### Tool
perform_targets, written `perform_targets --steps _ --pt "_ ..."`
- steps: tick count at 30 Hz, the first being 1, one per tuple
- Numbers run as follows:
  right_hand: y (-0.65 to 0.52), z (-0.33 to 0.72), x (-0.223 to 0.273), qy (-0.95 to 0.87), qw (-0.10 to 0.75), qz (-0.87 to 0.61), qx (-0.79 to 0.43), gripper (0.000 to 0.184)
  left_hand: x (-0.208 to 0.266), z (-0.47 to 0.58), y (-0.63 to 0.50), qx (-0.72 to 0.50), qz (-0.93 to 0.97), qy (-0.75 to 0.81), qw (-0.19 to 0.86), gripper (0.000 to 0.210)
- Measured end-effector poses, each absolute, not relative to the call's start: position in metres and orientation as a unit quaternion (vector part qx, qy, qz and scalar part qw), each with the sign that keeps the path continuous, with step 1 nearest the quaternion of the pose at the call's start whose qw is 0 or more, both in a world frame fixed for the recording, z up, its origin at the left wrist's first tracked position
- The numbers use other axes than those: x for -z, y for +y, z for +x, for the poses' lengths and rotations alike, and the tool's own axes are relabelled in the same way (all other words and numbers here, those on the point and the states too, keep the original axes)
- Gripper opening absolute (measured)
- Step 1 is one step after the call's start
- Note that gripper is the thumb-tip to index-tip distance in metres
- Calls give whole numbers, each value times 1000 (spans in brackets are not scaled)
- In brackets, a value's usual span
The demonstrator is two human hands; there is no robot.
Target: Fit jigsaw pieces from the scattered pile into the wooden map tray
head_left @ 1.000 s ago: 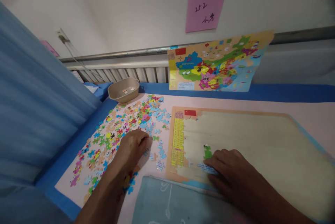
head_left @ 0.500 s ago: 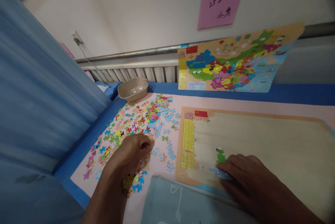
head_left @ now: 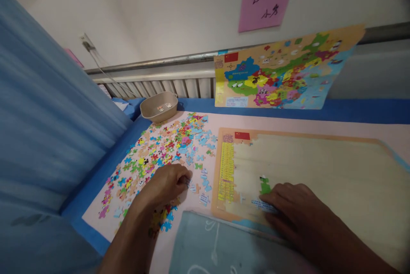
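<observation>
My left hand (head_left: pixel 171 182) is closed in a pinch over the right side of the loose jigsaw pieces (head_left: pixel 166 150). Its fingertips are on a small light-blue puzzle piece (head_left: pixel 188 182), largely hidden by them. Over the puzzle board (head_left: pixel 307 154), my right hand (head_left: pixel 290 203) has its fingers together and bent, pressed on a white-and-blue puzzle piece with printed text (head_left: pixel 261 204). Touching its index finger is a green puzzle piece (head_left: pixel 265 186). The fitted yellow strip (head_left: pixel 226 171) runs down the board's left side.
A beige plastic basin (head_left: pixel 159 109) with a few pieces stands at the back left. The printed map sheet (head_left: pixel 272 77) leans against the wall rail. A grey-green patterned cloth (head_left: pixel 205 244) lies in front of the board. Blue curtain (head_left: pixel 48 137) hangs at left.
My left hand has shifted slightly right and toward me, onto the light-blue piece. My right hand stays on the same pieces. The whole view has shifted a little.
</observation>
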State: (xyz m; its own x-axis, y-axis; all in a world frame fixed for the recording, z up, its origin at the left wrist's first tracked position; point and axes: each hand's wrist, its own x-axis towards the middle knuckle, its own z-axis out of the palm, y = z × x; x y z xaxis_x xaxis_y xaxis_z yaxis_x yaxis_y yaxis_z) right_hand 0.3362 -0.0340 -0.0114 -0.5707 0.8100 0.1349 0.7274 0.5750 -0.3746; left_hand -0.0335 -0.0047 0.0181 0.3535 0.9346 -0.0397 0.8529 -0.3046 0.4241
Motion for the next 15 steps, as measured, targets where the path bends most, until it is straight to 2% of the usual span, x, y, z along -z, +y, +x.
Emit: perform_targets --steps 15 --pt "-36 336 7 -879 155 -432 -132 20 -25 -19 -14 -75 812 530 232 14"
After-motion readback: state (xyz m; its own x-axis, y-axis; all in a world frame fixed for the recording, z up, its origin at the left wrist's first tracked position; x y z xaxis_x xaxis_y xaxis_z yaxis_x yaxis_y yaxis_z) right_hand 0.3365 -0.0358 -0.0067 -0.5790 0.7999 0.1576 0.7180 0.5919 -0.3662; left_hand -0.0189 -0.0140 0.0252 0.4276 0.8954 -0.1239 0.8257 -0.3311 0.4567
